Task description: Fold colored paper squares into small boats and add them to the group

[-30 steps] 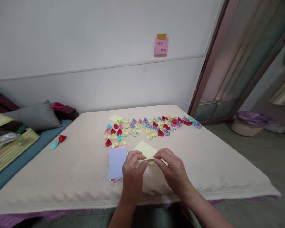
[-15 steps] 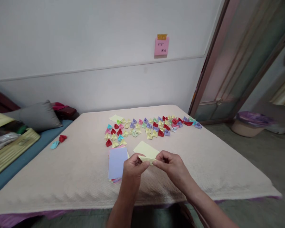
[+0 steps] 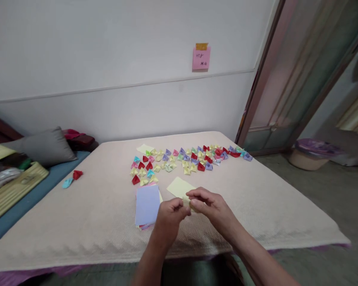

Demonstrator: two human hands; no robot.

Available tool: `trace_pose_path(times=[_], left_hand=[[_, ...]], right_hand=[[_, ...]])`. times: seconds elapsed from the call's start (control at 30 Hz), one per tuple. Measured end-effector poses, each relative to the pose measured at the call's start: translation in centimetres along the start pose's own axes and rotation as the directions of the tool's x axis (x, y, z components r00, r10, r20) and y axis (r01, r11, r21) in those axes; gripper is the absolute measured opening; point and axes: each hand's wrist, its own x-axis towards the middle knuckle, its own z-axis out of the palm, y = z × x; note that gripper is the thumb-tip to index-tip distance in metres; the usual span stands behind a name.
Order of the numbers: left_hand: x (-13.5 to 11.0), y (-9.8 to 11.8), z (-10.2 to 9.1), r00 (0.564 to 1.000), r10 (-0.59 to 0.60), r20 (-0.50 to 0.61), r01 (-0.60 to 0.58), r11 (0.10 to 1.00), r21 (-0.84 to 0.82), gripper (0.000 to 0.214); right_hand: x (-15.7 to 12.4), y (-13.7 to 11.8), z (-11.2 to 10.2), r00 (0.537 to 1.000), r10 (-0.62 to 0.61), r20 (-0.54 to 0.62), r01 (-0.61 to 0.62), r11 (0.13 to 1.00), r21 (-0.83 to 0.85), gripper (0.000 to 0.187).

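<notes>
Between my two hands is a small folded piece of pale yellow paper, mostly covered by the fingers. My left hand is closed and pinches its left side. On the other side my right hand has thumb and fingers closed around its right part. Just beyond the hands lies a flat pale yellow sheet. Left of my left hand sits a stack of coloured paper with a blue-violet sheet on top.
Several rows of small folded paper pieces in many colours spread across the far part of the cloth-covered table. Another yellow sheet lies behind them. Red and cyan folded papers are at left. A pink note hangs on the wall.
The folded yellow paper has turned and shows much less between the hands. My left hand has rolled inward, and the right fingers have moved over the paper. The view has shifted slightly.
</notes>
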Motion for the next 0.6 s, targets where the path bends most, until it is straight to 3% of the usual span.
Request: trace_pose_path(times=[0.23, 0.5, 0.6], left_hand=[[-0.3, 0.8, 1.4, 0.999, 0.015, 0.046, -0.018, 0.999, 0.052, 0.021], [-0.6, 0.5, 1.9, 0.999, 0.012, 0.046, -0.016, 0.994, 0.104, 0.024], [-0.3, 0.2, 1.5, 0.999, -0.031, -0.025, 0.033, 0.998, 0.061, 0.022]], right_hand=[[-0.5, -0.4, 0.9, 0.976, -0.145, -0.163, 0.111, 0.973, -0.203, 0.016], [-0.6, -0.2, 0.7, 0.980, -0.109, -0.165, 0.073, 0.975, -0.212, 0.018], [-0.2, -0.1, 0.2, 0.985, -0.048, -0.165, 0.028, 0.992, -0.125, 0.017]])
